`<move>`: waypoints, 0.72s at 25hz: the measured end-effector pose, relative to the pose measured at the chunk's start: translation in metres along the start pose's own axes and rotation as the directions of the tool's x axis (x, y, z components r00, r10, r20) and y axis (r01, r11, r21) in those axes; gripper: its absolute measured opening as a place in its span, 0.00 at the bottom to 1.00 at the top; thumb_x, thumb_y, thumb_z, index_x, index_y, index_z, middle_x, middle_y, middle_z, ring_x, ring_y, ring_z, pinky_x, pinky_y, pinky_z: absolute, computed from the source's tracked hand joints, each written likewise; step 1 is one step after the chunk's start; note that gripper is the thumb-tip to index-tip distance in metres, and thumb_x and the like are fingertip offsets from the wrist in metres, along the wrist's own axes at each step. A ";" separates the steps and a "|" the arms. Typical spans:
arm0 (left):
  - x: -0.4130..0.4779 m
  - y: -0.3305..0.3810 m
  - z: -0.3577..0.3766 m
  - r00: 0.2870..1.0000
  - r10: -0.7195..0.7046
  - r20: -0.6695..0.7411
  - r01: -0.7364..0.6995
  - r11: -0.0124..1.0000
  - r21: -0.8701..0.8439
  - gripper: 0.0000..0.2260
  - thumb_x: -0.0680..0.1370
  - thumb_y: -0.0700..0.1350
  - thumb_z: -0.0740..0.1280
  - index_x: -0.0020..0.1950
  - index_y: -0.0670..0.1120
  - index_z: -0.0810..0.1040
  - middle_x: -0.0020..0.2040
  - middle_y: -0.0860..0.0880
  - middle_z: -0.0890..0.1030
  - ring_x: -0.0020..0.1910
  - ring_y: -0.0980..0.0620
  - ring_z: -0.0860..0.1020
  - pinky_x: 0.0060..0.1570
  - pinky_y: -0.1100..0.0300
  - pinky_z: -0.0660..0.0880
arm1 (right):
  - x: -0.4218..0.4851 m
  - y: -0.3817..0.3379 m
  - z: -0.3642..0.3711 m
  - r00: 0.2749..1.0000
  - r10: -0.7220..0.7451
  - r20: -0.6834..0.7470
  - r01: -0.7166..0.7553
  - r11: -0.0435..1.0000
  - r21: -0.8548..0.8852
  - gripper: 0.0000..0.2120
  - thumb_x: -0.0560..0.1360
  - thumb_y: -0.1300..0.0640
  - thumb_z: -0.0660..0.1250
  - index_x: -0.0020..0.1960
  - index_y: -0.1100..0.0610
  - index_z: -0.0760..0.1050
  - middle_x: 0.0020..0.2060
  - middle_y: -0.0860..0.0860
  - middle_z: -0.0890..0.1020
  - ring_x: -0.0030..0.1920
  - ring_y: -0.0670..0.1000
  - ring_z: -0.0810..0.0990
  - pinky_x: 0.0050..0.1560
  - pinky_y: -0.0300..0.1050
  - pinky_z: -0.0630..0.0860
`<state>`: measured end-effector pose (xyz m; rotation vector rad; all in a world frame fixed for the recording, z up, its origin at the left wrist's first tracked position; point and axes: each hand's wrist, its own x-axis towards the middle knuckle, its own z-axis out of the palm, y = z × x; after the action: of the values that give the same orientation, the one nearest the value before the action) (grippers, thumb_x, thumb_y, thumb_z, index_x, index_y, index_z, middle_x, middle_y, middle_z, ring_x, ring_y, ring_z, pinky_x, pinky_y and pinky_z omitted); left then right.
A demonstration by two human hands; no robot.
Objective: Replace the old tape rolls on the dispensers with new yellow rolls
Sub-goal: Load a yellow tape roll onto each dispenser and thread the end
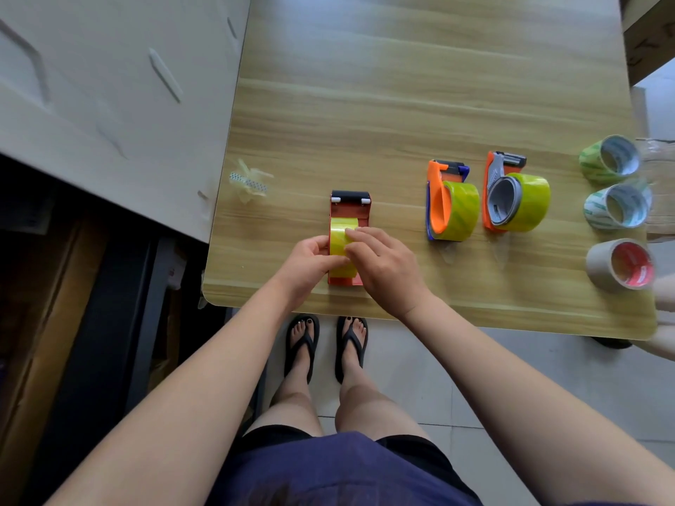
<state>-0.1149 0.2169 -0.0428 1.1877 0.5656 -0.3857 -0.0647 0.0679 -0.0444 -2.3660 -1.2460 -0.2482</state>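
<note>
A red tape dispenser (350,210) lies near the table's front edge with a yellow tape roll (341,235) seated in it. My left hand (308,262) grips the roll and dispenser from the left side. From the right, my right hand (383,268) lies on the roll with its fingertips on the top of the tape. To the right stand an orange and blue dispenser (438,199) and an orange and grey dispenser (498,191), each holding a yellow roll (462,210) (533,200).
Three old rolls lie at the table's right edge: a green one (610,160), a white-green one (617,206) and a grey one with a red core (621,264). A crumpled tape scrap (250,182) sits at the left edge of the wooden table (401,85). A white cabinet (109,85) stands to the left.
</note>
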 end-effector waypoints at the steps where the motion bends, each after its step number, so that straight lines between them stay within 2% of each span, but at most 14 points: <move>1: 0.001 0.001 0.002 1.000 0.004 -0.014 -0.004 1.000 0.009 0.09 0.74 0.34 0.67 0.52 0.44 0.79 0.45 0.47 0.82 0.42 0.54 0.81 0.43 0.63 0.77 | 0.003 0.000 -0.001 1.000 0.025 -0.010 -0.025 0.999 0.032 0.05 0.74 0.63 0.66 0.41 0.62 0.79 0.42 0.58 0.84 0.45 0.57 0.83 0.40 0.50 0.81; 3: 0.002 0.002 0.004 0.999 0.002 -0.054 -0.002 1.000 0.001 0.06 0.75 0.37 0.67 0.51 0.43 0.79 0.44 0.46 0.82 0.39 0.56 0.82 0.41 0.64 0.77 | 0.010 -0.001 -0.004 0.995 0.095 -0.020 -0.093 0.992 0.087 0.05 0.72 0.65 0.65 0.42 0.63 0.79 0.36 0.56 0.83 0.38 0.56 0.81 0.33 0.48 0.78; 5: 0.003 0.002 0.005 0.997 -0.003 -0.080 0.001 1.000 -0.031 0.06 0.75 0.37 0.66 0.51 0.42 0.78 0.44 0.46 0.82 0.38 0.56 0.82 0.41 0.63 0.78 | 0.019 -0.002 -0.006 0.967 0.254 0.021 -0.253 0.948 0.191 0.07 0.74 0.64 0.62 0.44 0.63 0.79 0.37 0.57 0.82 0.38 0.56 0.80 0.35 0.48 0.78; 7: 0.003 0.003 0.007 0.995 -0.018 -0.096 0.015 0.999 -0.037 0.07 0.76 0.36 0.66 0.53 0.40 0.78 0.45 0.45 0.82 0.40 0.54 0.82 0.42 0.62 0.79 | 0.028 -0.004 -0.008 0.882 0.456 0.118 -0.469 0.822 0.322 0.07 0.75 0.64 0.61 0.46 0.62 0.78 0.39 0.56 0.82 0.40 0.55 0.80 0.41 0.50 0.77; 9: 0.002 0.005 0.010 0.992 -0.033 -0.124 0.031 0.999 -0.015 0.08 0.76 0.37 0.66 0.54 0.39 0.77 0.46 0.45 0.82 0.43 0.51 0.82 0.44 0.60 0.80 | 0.037 -0.003 -0.009 0.798 0.571 0.191 -0.597 0.708 0.378 0.06 0.76 0.64 0.61 0.46 0.61 0.78 0.38 0.54 0.81 0.40 0.53 0.80 0.43 0.50 0.77; 12: 0.002 0.006 0.012 0.988 -0.040 -0.147 0.042 0.999 0.014 0.07 0.75 0.37 0.66 0.52 0.40 0.77 0.47 0.43 0.82 0.46 0.48 0.81 0.48 0.56 0.79 | 0.054 0.006 -0.008 0.693 0.663 0.282 -0.714 0.577 0.397 0.06 0.76 0.63 0.61 0.44 0.59 0.77 0.34 0.50 0.80 0.40 0.53 0.80 0.46 0.50 0.77; 15: 0.000 0.007 0.014 0.990 -0.029 -0.136 0.033 0.999 0.029 0.07 0.75 0.34 0.66 0.52 0.39 0.77 0.45 0.43 0.82 0.43 0.49 0.81 0.44 0.59 0.80 | 0.074 0.028 -0.002 0.592 0.737 0.326 -0.788 0.443 0.427 0.09 0.74 0.64 0.62 0.37 0.54 0.73 0.32 0.54 0.81 0.40 0.57 0.83 0.47 0.54 0.79; 17: -0.005 0.004 0.015 0.993 -0.023 -0.112 0.029 0.998 0.050 0.10 0.74 0.32 0.67 0.55 0.36 0.76 0.45 0.43 0.82 0.41 0.52 0.81 0.42 0.62 0.80 | 0.088 0.046 -0.001 0.482 0.785 0.388 -0.830 0.267 0.490 0.11 0.75 0.66 0.60 0.36 0.54 0.71 0.30 0.56 0.79 0.34 0.57 0.84 0.43 0.56 0.81; 18: -0.008 0.003 0.016 0.995 -0.020 -0.097 0.026 0.998 0.062 0.12 0.73 0.31 0.67 0.57 0.34 0.75 0.45 0.44 0.82 0.41 0.53 0.82 0.42 0.63 0.81 | 0.092 0.054 -0.003 0.429 0.794 0.431 -0.841 0.177 0.511 0.10 0.76 0.67 0.59 0.38 0.57 0.70 0.31 0.56 0.77 0.30 0.55 0.83 0.38 0.54 0.82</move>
<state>-0.1165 0.2030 -0.0319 1.2664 0.6555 -0.3696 0.0326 0.1072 -0.0255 -1.9756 0.1730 0.5799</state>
